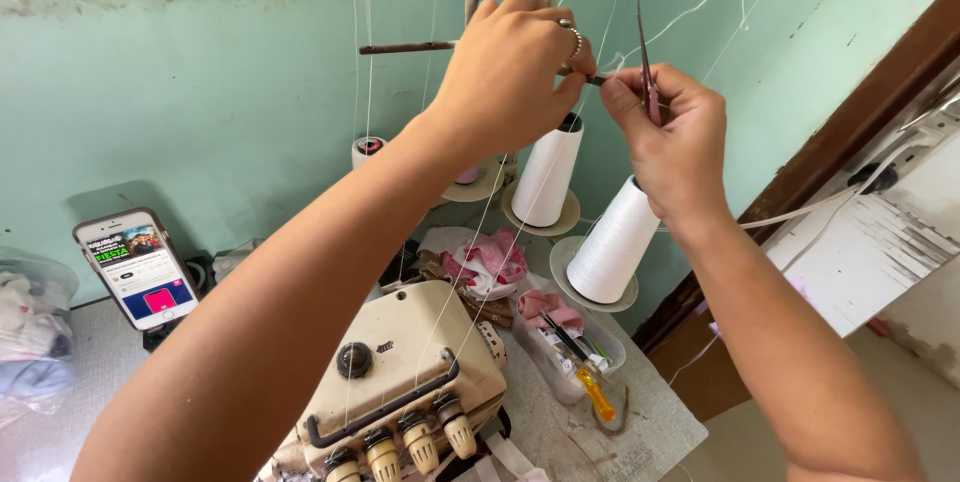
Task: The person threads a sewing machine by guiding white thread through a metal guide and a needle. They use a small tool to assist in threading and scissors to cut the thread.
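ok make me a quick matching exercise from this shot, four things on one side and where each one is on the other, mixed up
Things:
1. phone
2. thread snips
3. yellow-handled screwdriver
4. sewing machine

Places:
A. in the clear tray beside the thread cones
B. in the right hand
C. propped up at the far left, screen lit
D. low in the middle, under both arms

Pairs: 1-C, 2-B, 3-A, 4-D

A sewing machine [400, 382] sat on the table [640, 422]. Behind it two thread cones [612, 240] stood on a stand; a phone [137, 268] leaned to its left. Right of the machine lay a tub [575, 352] holding a screwdriver [590, 382].
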